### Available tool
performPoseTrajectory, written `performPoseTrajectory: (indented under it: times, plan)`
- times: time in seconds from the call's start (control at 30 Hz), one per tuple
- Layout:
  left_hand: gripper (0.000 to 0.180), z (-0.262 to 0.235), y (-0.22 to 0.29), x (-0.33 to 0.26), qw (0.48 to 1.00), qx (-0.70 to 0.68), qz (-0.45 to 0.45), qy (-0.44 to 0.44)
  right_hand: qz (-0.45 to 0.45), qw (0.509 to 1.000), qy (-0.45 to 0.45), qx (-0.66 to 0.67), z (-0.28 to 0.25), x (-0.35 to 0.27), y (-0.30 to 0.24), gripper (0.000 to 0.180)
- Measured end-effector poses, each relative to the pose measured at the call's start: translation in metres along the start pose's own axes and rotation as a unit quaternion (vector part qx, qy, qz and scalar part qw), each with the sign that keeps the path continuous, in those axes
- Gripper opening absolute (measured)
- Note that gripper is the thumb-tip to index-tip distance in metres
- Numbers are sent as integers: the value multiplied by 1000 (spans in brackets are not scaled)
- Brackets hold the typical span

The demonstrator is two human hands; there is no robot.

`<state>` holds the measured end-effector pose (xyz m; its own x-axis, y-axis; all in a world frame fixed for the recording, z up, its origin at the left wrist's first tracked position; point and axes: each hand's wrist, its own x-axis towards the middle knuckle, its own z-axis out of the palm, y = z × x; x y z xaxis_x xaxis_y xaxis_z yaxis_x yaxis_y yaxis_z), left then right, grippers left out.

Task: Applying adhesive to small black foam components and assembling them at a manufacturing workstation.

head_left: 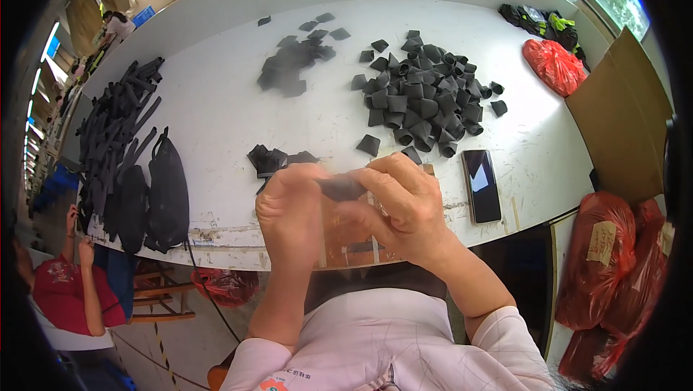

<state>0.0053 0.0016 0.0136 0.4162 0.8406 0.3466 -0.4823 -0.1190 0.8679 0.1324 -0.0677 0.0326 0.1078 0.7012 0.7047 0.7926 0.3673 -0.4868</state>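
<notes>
Over the table's near edge, my left hand [292,203] and my right hand [404,207] come together on a small black fabric piece [341,187]. The fingers of both pinch it from either side; motion blurs the left hand and part of the piece. Just beyond my left hand lies a small heap of black pieces [271,160]. Past my right hand spreads a large pile of short black fabric tubes [426,95], some showing open round ends. Flat black pieces [292,66] lie scattered farther back, to the left of that pile.
Long black strips [108,131] and a dark pouch-like bundle [167,189] cover the table's left end. A phone [481,185] lies right of my hands. A red plastic bag [554,66] and cardboard [621,116] stand at right. A person in a red shirt [68,290] sits lower left.
</notes>
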Motion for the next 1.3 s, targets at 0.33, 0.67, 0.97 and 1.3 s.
performPoseTrajectory:
  times: [0.33, 0.67, 0.97, 1.3]
  plan:
    - [9, 2, -6, -12, 991, -116, -39, 48, -41, 999, -17, 8, 12, -11, 24, 24]
    - [6, 10, 3, -10, 992, -57, 0, 111, -28, 999, 9, 21, -1, 3, 4, 26]
    - [6, 2, 1, -14, 996, 60, 41, 50, -38, 997, 40, 55, 8, -10, 20, 10]
    - [4, -7, -7, -11, 984, 75, 162, -1, 89, 983, -75, 141, -9, 4, 4, 14]
